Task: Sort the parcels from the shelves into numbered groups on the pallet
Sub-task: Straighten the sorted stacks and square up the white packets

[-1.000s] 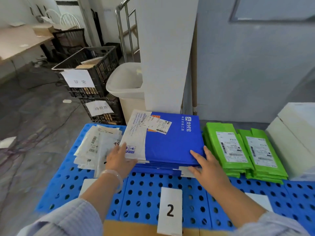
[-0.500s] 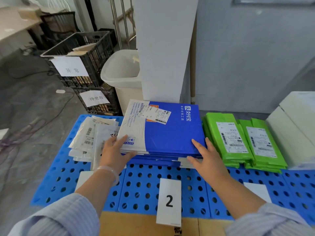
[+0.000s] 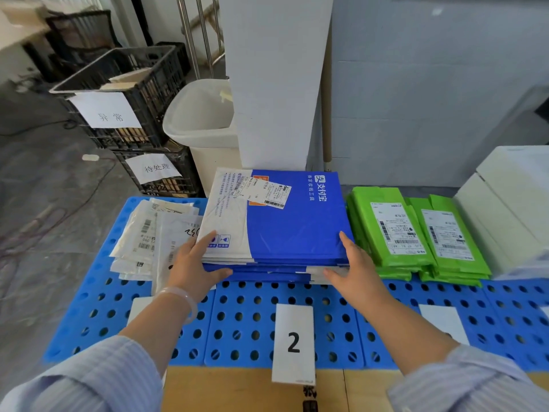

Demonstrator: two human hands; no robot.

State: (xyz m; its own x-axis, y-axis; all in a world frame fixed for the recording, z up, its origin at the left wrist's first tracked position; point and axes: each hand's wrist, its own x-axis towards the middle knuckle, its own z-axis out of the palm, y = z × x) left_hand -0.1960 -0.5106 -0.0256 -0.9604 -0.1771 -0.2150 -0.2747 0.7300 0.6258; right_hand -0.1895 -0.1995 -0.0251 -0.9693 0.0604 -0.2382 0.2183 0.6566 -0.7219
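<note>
Both hands at group 2. Left grip (image 3: 193, 263): fingers flat on the near left corner of the top blue-and-white flat mailer parcel (image 3: 291, 227), thumb along the stack's front edge; not closed round it, pressing. Right grip (image 3: 356, 269): fingers straight against the near right corner, thumb along the front, also open-handed. The parcel lies between the two grips, on top of a stack of flat blue parcels (image 3: 267, 270) on the blue perforated plastic pallet (image 3: 252, 322), behind the white card numbered 2 (image 3: 293, 343).

Likely step: squaring the stack.

Risks:
- The covers look slick and the layers sit unevenly, so a hard push from either grip could slide the top parcel off.
- The pile of white plastic mailers (image 3: 142, 233) touches the left grip's outer side, and the green plastic mailers (image 3: 395, 233) lie just beyond the right grip. A sideways shove could mix the groups.
</note>
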